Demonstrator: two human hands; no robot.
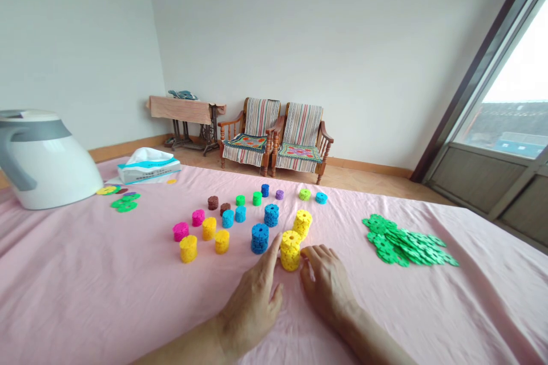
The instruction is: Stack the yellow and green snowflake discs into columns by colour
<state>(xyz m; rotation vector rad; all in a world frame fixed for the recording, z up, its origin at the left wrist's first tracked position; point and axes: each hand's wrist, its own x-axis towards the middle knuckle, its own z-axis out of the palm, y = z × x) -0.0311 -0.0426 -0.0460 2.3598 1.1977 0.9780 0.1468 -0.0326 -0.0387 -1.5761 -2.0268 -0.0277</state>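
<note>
A yellow stack of toothed plastic discs [290, 250] stands on the pink tablecloth [107, 285] between my two hands. My left hand [254, 302] lies to its left, forefinger stretched up against the stack's side. My right hand [326, 282] rests to its right, fingertips touching the stack's base. Neither hand holds anything. Just behind stand a blue stack [260, 238], a second yellow stack [302, 222] and several more stacks in yellow, pink, blue, brown, green and purple.
A heap of loose green discs [405, 242] lies to the right. At the left sit a white kettle [40, 159], a tissue pack [148, 166] and a few flat discs [124, 201]. Two wooden armchairs [276, 137] and a small table stand by the far wall.
</note>
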